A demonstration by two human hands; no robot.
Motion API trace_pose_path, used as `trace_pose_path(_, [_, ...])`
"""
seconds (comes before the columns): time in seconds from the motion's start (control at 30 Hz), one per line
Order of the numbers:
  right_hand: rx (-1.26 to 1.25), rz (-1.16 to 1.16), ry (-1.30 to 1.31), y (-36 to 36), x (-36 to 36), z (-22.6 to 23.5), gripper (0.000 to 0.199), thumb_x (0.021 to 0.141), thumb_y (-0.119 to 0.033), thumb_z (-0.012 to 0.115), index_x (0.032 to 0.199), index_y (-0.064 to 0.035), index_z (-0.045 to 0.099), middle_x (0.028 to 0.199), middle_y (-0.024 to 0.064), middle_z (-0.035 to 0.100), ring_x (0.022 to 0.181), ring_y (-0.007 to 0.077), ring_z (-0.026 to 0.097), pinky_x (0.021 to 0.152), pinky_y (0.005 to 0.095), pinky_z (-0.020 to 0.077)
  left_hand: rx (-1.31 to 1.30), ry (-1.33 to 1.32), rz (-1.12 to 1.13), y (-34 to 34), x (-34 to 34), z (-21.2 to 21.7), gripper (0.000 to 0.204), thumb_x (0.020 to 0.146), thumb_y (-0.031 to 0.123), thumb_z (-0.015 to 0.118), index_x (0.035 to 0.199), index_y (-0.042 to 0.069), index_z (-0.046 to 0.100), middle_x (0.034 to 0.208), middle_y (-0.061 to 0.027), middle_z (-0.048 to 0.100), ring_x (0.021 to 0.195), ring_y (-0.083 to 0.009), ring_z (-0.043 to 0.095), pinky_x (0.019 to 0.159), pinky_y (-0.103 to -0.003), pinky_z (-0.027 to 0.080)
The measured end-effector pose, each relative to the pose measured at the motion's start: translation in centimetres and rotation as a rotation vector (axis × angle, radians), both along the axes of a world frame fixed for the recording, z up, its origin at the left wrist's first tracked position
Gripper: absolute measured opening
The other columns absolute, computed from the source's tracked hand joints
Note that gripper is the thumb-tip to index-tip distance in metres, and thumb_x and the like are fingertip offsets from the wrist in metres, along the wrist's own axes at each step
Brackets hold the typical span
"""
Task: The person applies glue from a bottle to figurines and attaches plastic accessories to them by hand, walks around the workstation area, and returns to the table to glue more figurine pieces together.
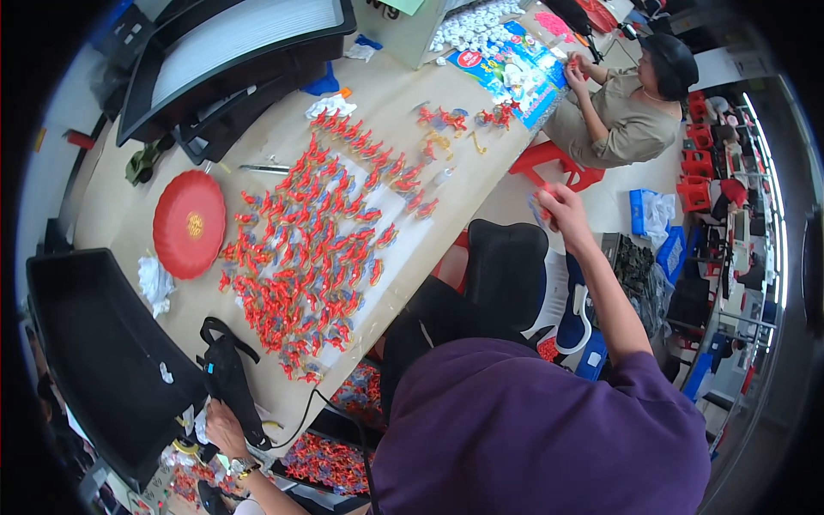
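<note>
My right hand (562, 211) is raised past the table's near edge. Its fingers are closed on a small red figurine with a clear bluish part (541, 209). Far to the left, my left hand (225, 429), with a watch and beads at the wrist, reaches beside a black bag (225, 369). Crumpled white tissue (202, 426) lies at its fingers; whether they grip it is not clear. Many small red figurines (300, 249) with golden and bluish clear parts cover a white sheet on the table (412, 99).
A red scalloped plate (190, 223) lies left of the figurines, with a metal tool (264, 169) nearby. Black trays (103, 352) stand along the left side. Boxes of red pieces (330, 462) sit below the table edge. A co-worker (618, 120) sits at the far right.
</note>
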State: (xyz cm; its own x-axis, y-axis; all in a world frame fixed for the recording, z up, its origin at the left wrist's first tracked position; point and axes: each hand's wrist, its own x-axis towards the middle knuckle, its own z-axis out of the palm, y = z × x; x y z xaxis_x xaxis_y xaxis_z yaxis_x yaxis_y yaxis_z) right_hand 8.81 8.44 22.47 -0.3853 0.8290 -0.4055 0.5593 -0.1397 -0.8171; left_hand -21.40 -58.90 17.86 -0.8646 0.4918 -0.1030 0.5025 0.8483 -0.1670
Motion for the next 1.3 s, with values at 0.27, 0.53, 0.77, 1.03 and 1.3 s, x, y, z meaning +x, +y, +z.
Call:
trace_pose_path(0.27, [0.442,0.257,-0.061,6.6,-8.9,-7.9,0.022,0.088,-0.019,0.068,0.095,0.0016,0.064,0.068,0.0046,0.059,0.062,0.0117,0.057,0.061,0.0295,0.0477,-0.036,-0.085,0.160,3.1,3.1,-2.3,0.022,0.096,0.021,0.054,0.085,0.002,0.050,0.081,-0.0204,0.060,0.069,-0.0410,0.061,0.054,-0.051,0.047])
trace_pose_path(0.53, [0.809,0.426,-0.056,18.1,-17.7,-10.1,0.023,0.082,-0.019,0.073,0.096,-0.0011,0.067,0.085,0.0146,0.063,0.073,0.0267,0.063,0.067,0.0362,0.0488,0.092,-0.040,0.294,4.9,6.2,-5.1,0.037,0.096,0.034,0.055,0.086,-0.002,0.049,0.081,-0.0273,0.058,0.075,-0.0472,0.057,0.060,-0.052,0.043])
trace_pose_path(0.77, [0.827,0.602,-0.179,22.1,-20.2,-15.4,0.023,0.083,-0.020,0.071,0.098,-0.0019,0.066,0.093,0.0145,0.062,0.080,0.0304,0.063,0.073,0.0383,0.0497,0.095,0.022,0.418,10.5,9.6,-5.8,0.031,0.092,0.033,0.064,0.096,0.003,0.060,0.082,-0.0185,0.064,0.069,-0.0361,0.063,0.056,-0.044,0.046])
trace_pose_path(1.03, [0.919,0.722,-0.159,21.1,-22.4,-16.6,0.022,0.083,-0.019,0.071,0.095,-0.0016,0.065,0.092,0.0140,0.060,0.080,0.0292,0.063,0.071,0.0377,0.0499,0.323,-0.197,0.382,18.0,14.5,-10.5,0.025,0.090,0.027,0.065,0.093,0.002,0.060,0.080,-0.0178,0.063,0.067,-0.0346,0.062,0.056,-0.042,0.047])
trace_pose_path(1.3, [0.936,0.834,0.136,13.9,-25.6,-13.4,0.021,0.082,-0.014,0.071,0.097,-0.0028,0.063,0.090,0.0108,0.059,0.079,0.0277,0.062,0.070,0.0371,0.0504,0.559,-0.383,0.375,24.6,19.7,-16.0,0.020,0.088,0.020,0.066,0.091,0.002,0.060,0.077,-0.0172,0.062,0.065,-0.0332,0.062,0.056,-0.041,0.048])
